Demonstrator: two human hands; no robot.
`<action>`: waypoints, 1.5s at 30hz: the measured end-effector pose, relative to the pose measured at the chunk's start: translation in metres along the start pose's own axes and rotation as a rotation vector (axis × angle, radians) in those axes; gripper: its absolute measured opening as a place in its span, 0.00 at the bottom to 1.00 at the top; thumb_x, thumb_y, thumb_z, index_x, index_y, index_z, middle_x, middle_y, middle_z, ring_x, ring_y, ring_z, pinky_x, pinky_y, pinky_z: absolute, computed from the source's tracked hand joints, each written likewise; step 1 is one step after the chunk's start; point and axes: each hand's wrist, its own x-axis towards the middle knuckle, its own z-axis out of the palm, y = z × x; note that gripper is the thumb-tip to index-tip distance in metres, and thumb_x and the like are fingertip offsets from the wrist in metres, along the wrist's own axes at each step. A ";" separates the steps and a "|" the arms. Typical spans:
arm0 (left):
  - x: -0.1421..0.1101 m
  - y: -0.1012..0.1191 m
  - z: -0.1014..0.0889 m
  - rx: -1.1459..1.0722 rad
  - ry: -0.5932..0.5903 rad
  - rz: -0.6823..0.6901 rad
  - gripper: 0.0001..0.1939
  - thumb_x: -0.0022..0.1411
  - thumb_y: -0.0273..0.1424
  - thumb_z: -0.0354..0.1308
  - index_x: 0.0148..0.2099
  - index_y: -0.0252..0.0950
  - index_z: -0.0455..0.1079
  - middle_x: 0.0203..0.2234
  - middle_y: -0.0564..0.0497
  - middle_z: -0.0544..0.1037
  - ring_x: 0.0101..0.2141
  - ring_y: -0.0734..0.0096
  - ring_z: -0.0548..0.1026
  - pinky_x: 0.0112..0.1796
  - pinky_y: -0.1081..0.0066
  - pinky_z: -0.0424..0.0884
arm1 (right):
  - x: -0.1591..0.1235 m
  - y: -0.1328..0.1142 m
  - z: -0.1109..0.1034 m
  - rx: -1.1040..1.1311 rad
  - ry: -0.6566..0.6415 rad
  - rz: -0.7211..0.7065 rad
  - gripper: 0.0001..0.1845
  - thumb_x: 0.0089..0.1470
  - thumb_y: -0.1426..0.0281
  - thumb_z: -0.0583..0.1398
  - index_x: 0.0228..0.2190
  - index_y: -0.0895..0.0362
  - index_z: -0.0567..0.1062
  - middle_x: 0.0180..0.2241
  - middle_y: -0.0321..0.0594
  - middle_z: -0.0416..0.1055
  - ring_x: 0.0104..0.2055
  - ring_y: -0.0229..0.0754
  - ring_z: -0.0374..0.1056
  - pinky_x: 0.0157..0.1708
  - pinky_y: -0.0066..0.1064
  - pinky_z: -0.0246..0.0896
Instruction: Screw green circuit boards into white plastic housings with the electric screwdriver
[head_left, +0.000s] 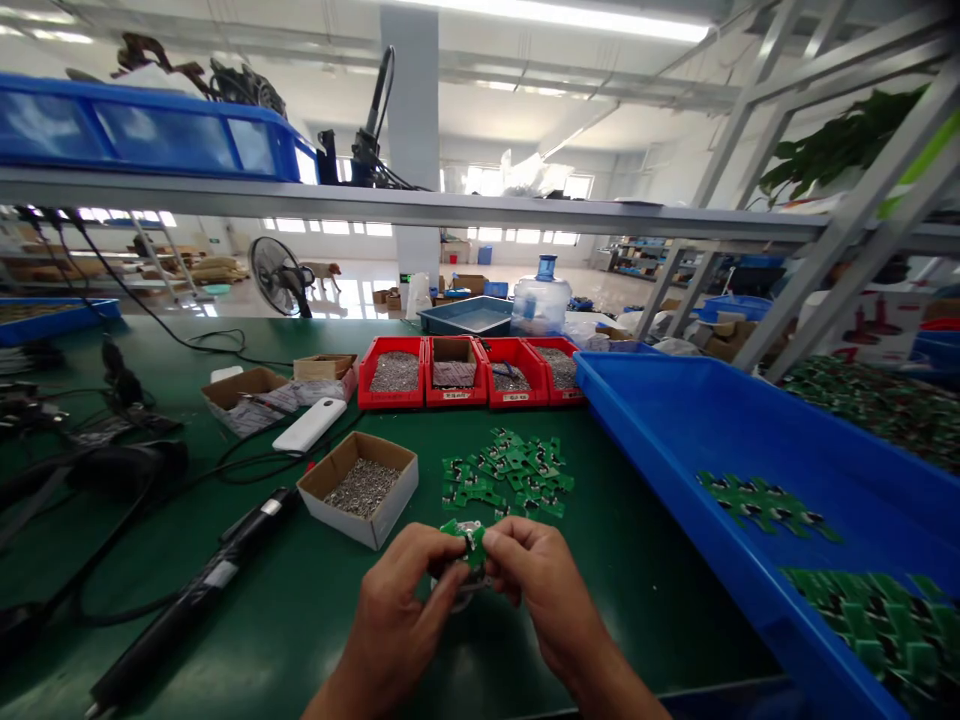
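Note:
Near the front of the green table, my left hand (409,600) and my right hand (536,575) meet around a small green circuit board (472,546). Both hands have their fingers pinched on its edges. Beneath the board is a pale, rounded part (459,597), mostly hidden by my fingers; whether the two are joined I cannot tell. Just beyond my hands lies a loose pile of similar green circuit boards (514,465). A cardboard box of small metal screws (365,487) stands to the left of the pile.
On the left lies a black electric screwdriver (199,590) with its cable. Red bins (396,373) of small parts line the back. A large blue tray (637,440) with rows of boards stands at right. A metal shelf (480,208) crosses above the table.

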 end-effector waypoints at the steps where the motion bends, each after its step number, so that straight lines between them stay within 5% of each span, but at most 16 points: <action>1: 0.001 -0.001 -0.003 -0.013 -0.005 -0.047 0.04 0.67 0.27 0.58 0.42 0.41 0.73 0.34 0.53 0.76 0.34 0.73 0.75 0.37 0.75 0.71 | 0.000 0.000 -0.002 -0.081 0.001 -0.061 0.14 0.53 0.60 0.61 0.25 0.59 0.75 0.23 0.38 0.72 0.25 0.38 0.65 0.27 0.29 0.59; 3: 0.005 -0.003 -0.010 -0.048 -0.033 -0.170 0.04 0.67 0.30 0.58 0.39 0.40 0.75 0.33 0.53 0.76 0.34 0.71 0.75 0.36 0.74 0.70 | 0.002 -0.001 -0.008 -0.287 -0.015 -0.213 0.13 0.53 0.64 0.63 0.38 0.57 0.79 0.37 0.43 0.77 0.39 0.45 0.71 0.40 0.35 0.66; 6: 0.012 -0.007 -0.019 -0.066 -0.126 -0.335 0.06 0.64 0.34 0.60 0.36 0.39 0.77 0.32 0.52 0.75 0.34 0.68 0.74 0.36 0.71 0.68 | 0.008 0.004 -0.019 -0.537 -0.151 -0.336 0.42 0.43 0.69 0.70 0.60 0.51 0.68 0.63 0.44 0.62 0.63 0.54 0.59 0.62 0.45 0.54; 8: 0.015 -0.009 -0.019 -0.038 -0.211 -0.403 0.07 0.63 0.34 0.60 0.35 0.39 0.78 0.31 0.52 0.74 0.34 0.67 0.73 0.36 0.70 0.66 | 0.014 0.009 -0.024 -0.598 -0.286 -0.346 0.47 0.41 0.70 0.71 0.63 0.50 0.65 0.67 0.44 0.57 0.67 0.54 0.54 0.66 0.45 0.48; 14: 0.017 -0.011 -0.005 0.042 -0.303 -0.466 0.07 0.61 0.31 0.57 0.33 0.37 0.76 0.30 0.51 0.73 0.33 0.66 0.72 0.36 0.69 0.64 | 0.022 0.019 -0.023 -0.561 -0.367 -0.359 0.36 0.45 0.71 0.69 0.57 0.51 0.70 0.54 0.40 0.70 0.53 0.46 0.69 0.54 0.35 0.63; 21: 0.015 -0.016 -0.001 0.027 -0.319 -0.533 0.07 0.61 0.32 0.56 0.35 0.37 0.74 0.30 0.53 0.73 0.32 0.67 0.71 0.34 0.70 0.63 | 0.028 0.011 -0.027 -0.582 -0.411 -0.324 0.33 0.44 0.68 0.71 0.52 0.51 0.72 0.50 0.38 0.71 0.49 0.46 0.69 0.49 0.34 0.63; 27: 0.016 -0.014 0.000 -0.025 -0.321 -0.622 0.07 0.60 0.34 0.56 0.35 0.36 0.71 0.25 0.56 0.69 0.28 0.71 0.66 0.30 0.73 0.60 | 0.039 0.017 -0.024 -0.596 -0.408 -0.317 0.17 0.49 0.71 0.65 0.43 0.53 0.76 0.37 0.33 0.73 0.37 0.40 0.68 0.36 0.28 0.59; 34: 0.015 -0.009 -0.002 -0.024 -0.327 -0.611 0.06 0.60 0.33 0.57 0.36 0.36 0.72 0.25 0.55 0.70 0.28 0.70 0.68 0.30 0.73 0.62 | 0.045 0.025 -0.025 -0.482 -0.464 -0.247 0.16 0.46 0.71 0.66 0.40 0.53 0.75 0.29 0.29 0.69 0.30 0.35 0.62 0.29 0.24 0.55; 39: 0.040 -0.019 -0.027 0.203 -0.214 -0.487 0.10 0.64 0.38 0.56 0.40 0.37 0.74 0.31 0.51 0.76 0.32 0.67 0.73 0.34 0.70 0.67 | 0.044 0.028 -0.023 -0.421 -0.461 -0.165 0.20 0.44 0.75 0.65 0.42 0.52 0.75 0.28 0.29 0.69 0.27 0.34 0.61 0.27 0.23 0.55; 42: 0.076 -0.043 -0.055 0.532 -0.136 -0.432 0.14 0.67 0.39 0.52 0.44 0.37 0.74 0.39 0.47 0.79 0.38 0.64 0.76 0.40 0.68 0.70 | 0.044 0.031 -0.021 -0.366 -0.472 -0.141 0.20 0.44 0.76 0.64 0.42 0.53 0.75 0.28 0.29 0.68 0.28 0.34 0.61 0.27 0.23 0.55; 45: 0.107 -0.070 -0.076 0.663 -0.185 -0.457 0.09 0.63 0.33 0.58 0.39 0.35 0.77 0.37 0.44 0.81 0.39 0.60 0.77 0.43 0.64 0.70 | 0.046 0.035 -0.018 -0.325 -0.477 -0.141 0.19 0.43 0.77 0.63 0.40 0.54 0.75 0.27 0.28 0.66 0.27 0.33 0.59 0.26 0.22 0.53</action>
